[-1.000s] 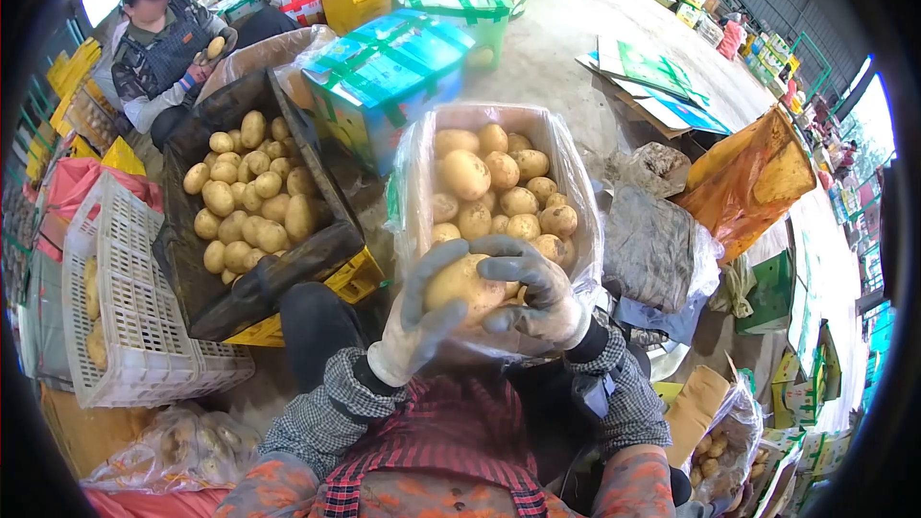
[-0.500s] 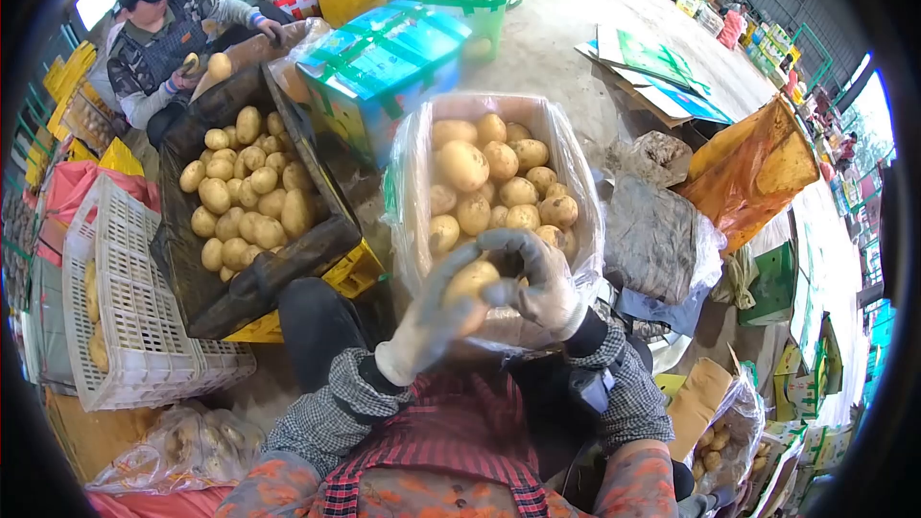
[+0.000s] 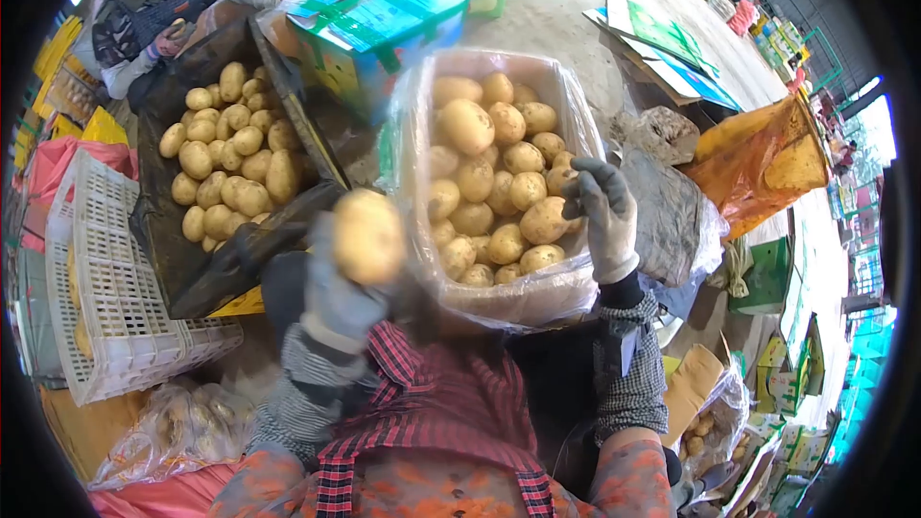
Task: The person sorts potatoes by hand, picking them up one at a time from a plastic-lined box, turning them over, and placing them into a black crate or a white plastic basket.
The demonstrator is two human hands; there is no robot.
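Note:
My left hand (image 3: 343, 299), in a grey-white glove and smeared by motion, is closed on a large potato (image 3: 368, 238) in front of my chest, between the dark bin and the lined box. Gloved as well, my right hand (image 3: 609, 221) is at the right side of the box (image 3: 499, 305), fingers bent and apart. Its fingertips come right up to the potatoes (image 3: 526, 190) that fill the box. Clear plastic lines this box and folds over its rim. To the left, more potatoes (image 3: 230, 149) lie in a black-lined bin (image 3: 206, 283).
A white slatted crate (image 3: 129, 297) stands at the left. Behind the lined box is a taped blue-green carton (image 3: 379, 14). Another person (image 3: 158, 5) sits at the far left, holding a potato. An orange plastic-lined container (image 3: 758, 163) leans at the right, near flattened cardboard (image 3: 662, 48).
Both hands were together over the box's near edge, with a potato between them. My left hand has moved left with a potato, and my right hand has moved right and opened.

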